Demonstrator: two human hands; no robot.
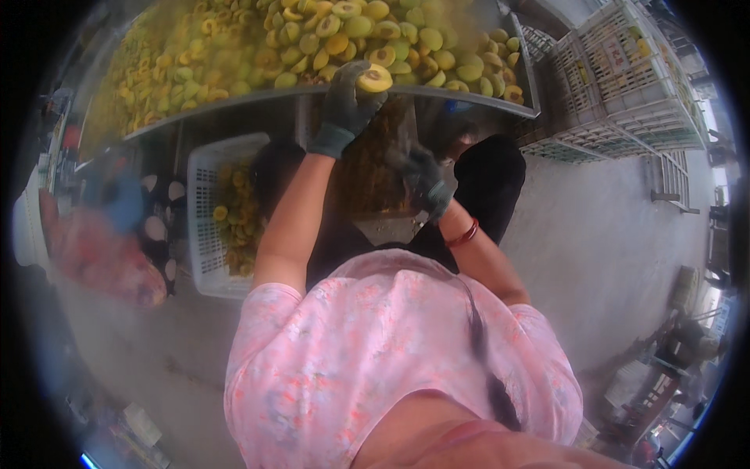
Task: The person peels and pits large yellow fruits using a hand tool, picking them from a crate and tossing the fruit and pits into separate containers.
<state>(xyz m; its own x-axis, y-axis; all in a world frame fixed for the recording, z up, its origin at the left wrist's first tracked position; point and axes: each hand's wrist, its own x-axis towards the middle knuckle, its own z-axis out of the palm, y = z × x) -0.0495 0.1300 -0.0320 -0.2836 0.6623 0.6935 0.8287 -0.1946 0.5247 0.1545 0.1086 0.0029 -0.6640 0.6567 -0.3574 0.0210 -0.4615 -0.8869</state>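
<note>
My left hand (347, 108), in a dark work glove, is at the front rim of a metal-edged tray (234, 108). Its fingers are shut on a halved stone fruit (374, 78), yellow-fleshed with a brown centre, cut face up. Heaped in the tray are many green and yellow stone fruits (357, 26), whole and halved. Lower and to the right, my right hand (423, 179), gloved too, is above my lap and blurred by motion. Whether it holds anything cannot be made out. Between the hands, below the tray, is a brownish container (375, 170), its contents unclear.
A white plastic basket (205, 234) with fruit pieces (237, 217) stands beside my left leg. Stacked white plastic crates (615, 76) rise at the right of the tray. A person in reddish clothing (105, 252) is at the left. Concrete floor (586, 228) stretches to the right.
</note>
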